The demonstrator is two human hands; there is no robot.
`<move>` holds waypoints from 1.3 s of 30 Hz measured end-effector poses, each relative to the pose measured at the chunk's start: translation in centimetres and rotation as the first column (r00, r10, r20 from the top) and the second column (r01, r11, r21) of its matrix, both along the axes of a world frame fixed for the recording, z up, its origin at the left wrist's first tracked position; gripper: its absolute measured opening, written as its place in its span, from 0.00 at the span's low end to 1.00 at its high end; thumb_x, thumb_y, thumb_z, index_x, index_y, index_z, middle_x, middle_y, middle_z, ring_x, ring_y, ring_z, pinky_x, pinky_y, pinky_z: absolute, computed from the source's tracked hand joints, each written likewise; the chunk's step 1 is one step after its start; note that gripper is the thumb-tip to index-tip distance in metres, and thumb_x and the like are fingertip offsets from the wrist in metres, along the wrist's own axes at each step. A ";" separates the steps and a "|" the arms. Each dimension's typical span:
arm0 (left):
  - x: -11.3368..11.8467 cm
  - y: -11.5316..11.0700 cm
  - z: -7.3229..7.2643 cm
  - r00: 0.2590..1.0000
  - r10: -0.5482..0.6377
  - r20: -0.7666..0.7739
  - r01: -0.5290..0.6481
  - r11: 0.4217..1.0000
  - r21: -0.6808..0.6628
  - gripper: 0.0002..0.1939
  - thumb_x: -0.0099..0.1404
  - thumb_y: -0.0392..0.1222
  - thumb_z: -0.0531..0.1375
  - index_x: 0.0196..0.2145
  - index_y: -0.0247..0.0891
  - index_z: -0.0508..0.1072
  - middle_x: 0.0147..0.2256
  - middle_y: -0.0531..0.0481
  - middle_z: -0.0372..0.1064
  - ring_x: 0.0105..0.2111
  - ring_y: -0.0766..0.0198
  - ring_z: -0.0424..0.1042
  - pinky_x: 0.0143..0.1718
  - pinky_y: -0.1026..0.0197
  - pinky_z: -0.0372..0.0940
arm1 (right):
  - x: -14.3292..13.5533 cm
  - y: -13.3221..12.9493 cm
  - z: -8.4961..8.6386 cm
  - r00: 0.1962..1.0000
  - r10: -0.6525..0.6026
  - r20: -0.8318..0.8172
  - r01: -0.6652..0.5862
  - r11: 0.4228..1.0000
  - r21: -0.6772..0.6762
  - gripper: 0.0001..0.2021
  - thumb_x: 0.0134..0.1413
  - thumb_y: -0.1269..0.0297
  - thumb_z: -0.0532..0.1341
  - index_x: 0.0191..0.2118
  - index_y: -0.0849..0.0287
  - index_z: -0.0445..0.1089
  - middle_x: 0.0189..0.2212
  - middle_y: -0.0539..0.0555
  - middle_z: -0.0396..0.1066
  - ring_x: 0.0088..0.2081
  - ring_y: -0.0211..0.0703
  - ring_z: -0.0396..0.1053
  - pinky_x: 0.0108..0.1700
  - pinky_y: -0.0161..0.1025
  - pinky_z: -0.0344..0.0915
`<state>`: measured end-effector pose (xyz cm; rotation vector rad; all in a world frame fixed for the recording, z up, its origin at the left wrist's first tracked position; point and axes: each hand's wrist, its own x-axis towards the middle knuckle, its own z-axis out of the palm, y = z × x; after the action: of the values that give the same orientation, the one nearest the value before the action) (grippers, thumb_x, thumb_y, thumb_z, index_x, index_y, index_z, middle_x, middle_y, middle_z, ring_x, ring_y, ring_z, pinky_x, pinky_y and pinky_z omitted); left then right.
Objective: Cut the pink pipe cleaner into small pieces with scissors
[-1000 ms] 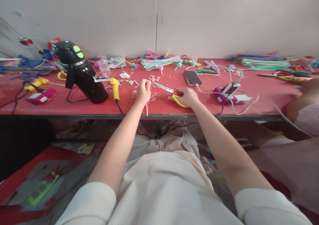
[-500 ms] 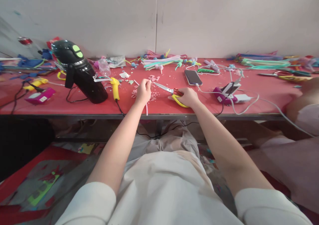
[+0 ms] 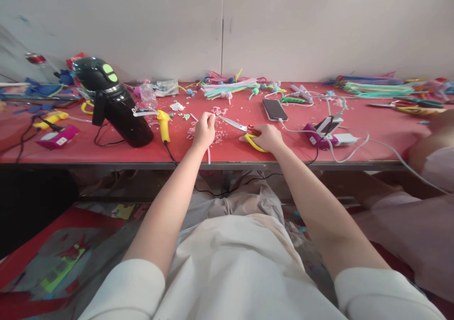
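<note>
My right hand (image 3: pixel 268 138) is closed round the yellow handles of a pair of scissors (image 3: pixel 234 124), whose blades point left. Their tips reach the fingertips of my left hand (image 3: pixel 205 130). That hand is pinched round a thin pink stick (image 3: pixel 209 155); its lower end hangs below the hand near the table's front edge, and the fingers hide its middle. Small pink clippings (image 3: pixel 219 135) lie scattered on the red table around my left hand.
A black bottle (image 3: pixel 124 114) and a yellow glue gun (image 3: pixel 163 127) stand to the left. On the right are a phone (image 3: pixel 275 109) on a cable and a purple power block (image 3: pixel 315 135). Bundles of coloured sticks (image 3: pixel 232 87) lie at the back. Another person's arm (image 3: pixel 431 140) rests at far right.
Hardly anything differs. Both my hands, the scissors and the pink stick stay in nearly the same place.
</note>
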<state>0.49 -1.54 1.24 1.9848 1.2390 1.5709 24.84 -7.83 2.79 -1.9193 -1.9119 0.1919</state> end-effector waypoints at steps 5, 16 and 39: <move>0.0 0.1 -0.1 1.000 0.022 0.015 -0.022 1.000 -0.011 0.24 0.76 0.65 0.50 0.32 0.44 0.64 0.27 0.49 0.66 0.30 0.58 0.69 0.37 0.55 0.64 | 0.0 -0.2 0.0 1.000 0.016 -0.016 -0.016 1.000 0.018 0.32 0.48 0.26 0.63 0.25 0.54 0.65 0.23 0.53 0.68 0.28 0.44 0.63 0.31 0.41 0.53; 0.0 0.4 -0.4 1.000 0.026 0.015 -0.026 1.000 -0.011 0.32 0.70 0.76 0.43 0.30 0.44 0.61 0.26 0.49 0.62 0.27 0.58 0.65 0.35 0.53 0.62 | 0.1 -0.3 -0.1 0.999 0.039 -0.027 -0.038 0.999 0.034 0.32 0.47 0.26 0.61 0.24 0.54 0.61 0.23 0.53 0.67 0.28 0.43 0.62 0.30 0.41 0.51; 0.0 -0.1 0.0 1.000 0.002 -0.004 -0.002 1.000 0.017 0.30 0.73 0.74 0.46 0.31 0.45 0.61 0.26 0.49 0.64 0.28 0.58 0.65 0.34 0.54 0.59 | 0.1 -0.2 -0.2 0.999 0.038 -0.010 -0.038 0.999 0.022 0.34 0.46 0.23 0.62 0.23 0.54 0.63 0.23 0.53 0.68 0.28 0.43 0.62 0.30 0.41 0.52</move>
<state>0.50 -1.60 1.21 1.9985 1.2341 1.5840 24.96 -8.03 2.63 -1.8659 -1.9367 0.1916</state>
